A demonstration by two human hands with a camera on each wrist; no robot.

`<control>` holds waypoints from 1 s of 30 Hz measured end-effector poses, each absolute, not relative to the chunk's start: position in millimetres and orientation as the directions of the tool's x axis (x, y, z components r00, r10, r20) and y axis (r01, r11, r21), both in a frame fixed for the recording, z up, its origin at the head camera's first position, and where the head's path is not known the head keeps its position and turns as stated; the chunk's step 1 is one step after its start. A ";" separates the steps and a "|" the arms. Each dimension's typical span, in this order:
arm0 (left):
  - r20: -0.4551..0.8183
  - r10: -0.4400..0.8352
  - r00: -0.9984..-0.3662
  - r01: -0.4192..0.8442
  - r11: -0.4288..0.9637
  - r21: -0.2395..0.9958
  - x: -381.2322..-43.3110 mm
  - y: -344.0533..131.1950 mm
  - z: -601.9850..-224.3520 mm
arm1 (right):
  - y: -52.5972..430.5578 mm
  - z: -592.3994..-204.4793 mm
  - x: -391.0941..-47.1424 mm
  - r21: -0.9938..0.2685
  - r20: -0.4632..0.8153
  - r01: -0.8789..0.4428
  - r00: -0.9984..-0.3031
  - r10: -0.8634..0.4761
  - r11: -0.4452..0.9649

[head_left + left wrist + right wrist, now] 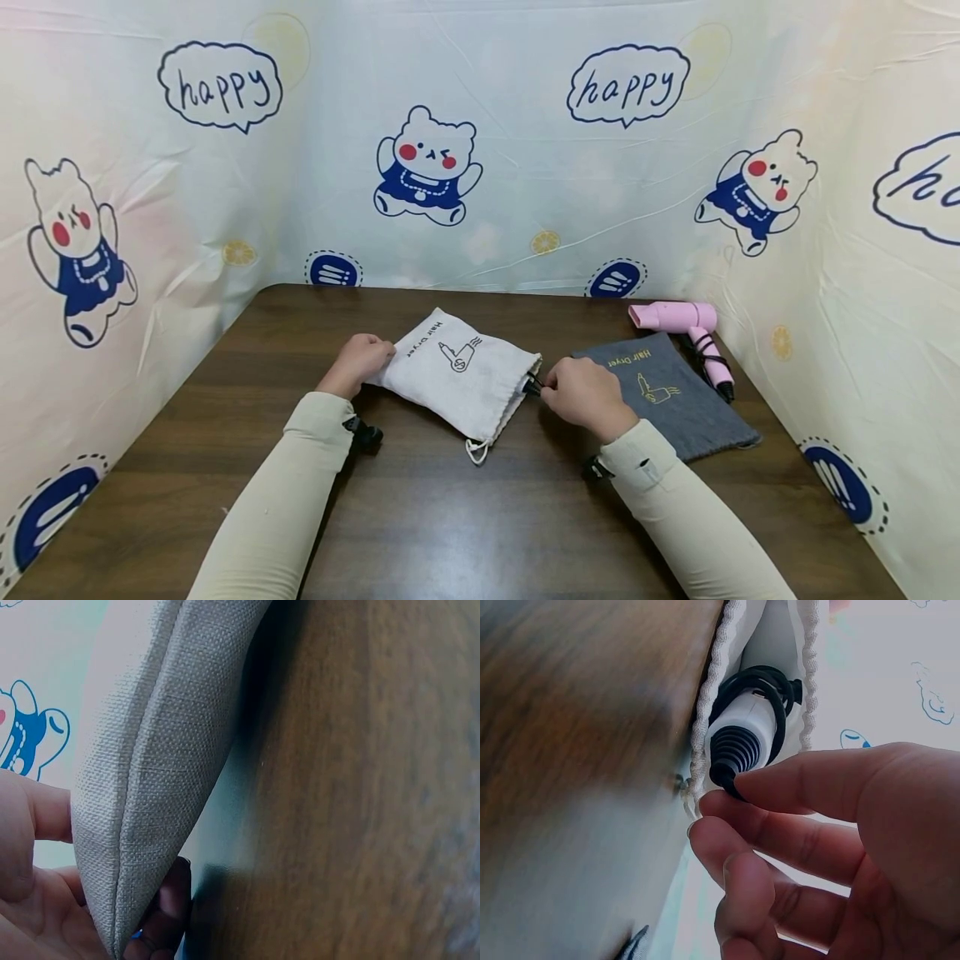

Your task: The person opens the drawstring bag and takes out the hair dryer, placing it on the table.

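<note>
A white drawstring bag (pixel 467 385) printed "Hair Dryer" lies on the table with its mouth toward the right. My left hand (pixel 358 364) grips its closed corner, the cloth between thumb and fingers in the left wrist view. Inside the gaping mouth, the right wrist view shows the white handle of a hair dryer (pixel 748 720) with a black ribbed cord sleeve and black cord wound round it. My right hand (pixel 587 395) pinches the cord just past that sleeve with thumb and forefinger. The bag hides the rest of this dryer.
A grey bag (pixel 693 417), also printed "Hair Dryer", lies flat under and beyond my right hand. Behind it, near the table's right edge, rests a pink hair dryer (pixel 675 317) with black cord round its handle. White drawstring loops (pixel 477 451) trail from the white bag.
</note>
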State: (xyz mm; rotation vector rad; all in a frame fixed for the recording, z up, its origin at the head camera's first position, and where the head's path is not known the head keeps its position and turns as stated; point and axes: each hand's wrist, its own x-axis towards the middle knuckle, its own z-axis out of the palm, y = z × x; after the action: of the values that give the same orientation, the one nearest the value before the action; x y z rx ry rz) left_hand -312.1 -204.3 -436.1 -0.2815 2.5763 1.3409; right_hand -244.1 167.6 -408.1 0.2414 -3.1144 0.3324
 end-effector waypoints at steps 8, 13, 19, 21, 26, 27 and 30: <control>-0.266 -0.063 -0.962 -0.255 0.561 0.788 -311.7 -204.9 -436.5 | 169.9 -406.0 -245.0 -0.208 -0.002 -0.155 -0.987 -0.159 0.966; -0.264 -0.067 -0.962 -0.255 0.562 0.787 -311.4 -204.7 -436.4 | 171.0 -404.6 -244.2 -0.212 -0.018 -0.154 -0.987 -0.162 0.965; -0.278 -0.072 -0.958 -0.268 0.571 0.776 -312.4 -204.9 -436.3 | 172.1 -404.2 -243.7 -0.210 -0.026 -0.153 -0.987 -0.161 0.966; -0.283 -0.072 -0.957 -0.272 0.572 0.774 -313.0 -205.2 -436.8 | 172.6 -403.6 -243.7 -0.208 -0.027 -0.152 -0.987 -0.161 0.966; -0.283 -0.071 -0.957 -0.272 0.567 0.778 -313.0 -205.2 -437.1 | 175.0 -401.6 -243.2 -0.205 -0.039 -0.149 -0.986 -0.160 0.968; -0.283 -0.071 -0.957 -0.272 0.566 0.778 -312.7 -205.2 -436.9 | 175.6 -401.5 -243.2 -0.203 -0.040 -0.148 -0.986 -0.160 0.968; -0.284 -0.072 -0.956 -0.274 0.564 0.779 -312.3 -204.9 -436.7 | 177.2 -401.4 -243.4 -0.199 -0.041 -0.151 -0.986 -0.162 0.968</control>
State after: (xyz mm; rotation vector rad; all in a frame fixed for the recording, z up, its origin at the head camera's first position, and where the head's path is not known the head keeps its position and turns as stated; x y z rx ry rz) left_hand -312.3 -204.9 -436.7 -0.2896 2.5779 1.3401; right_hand -243.4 177.2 -401.4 0.2522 -3.1731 0.3145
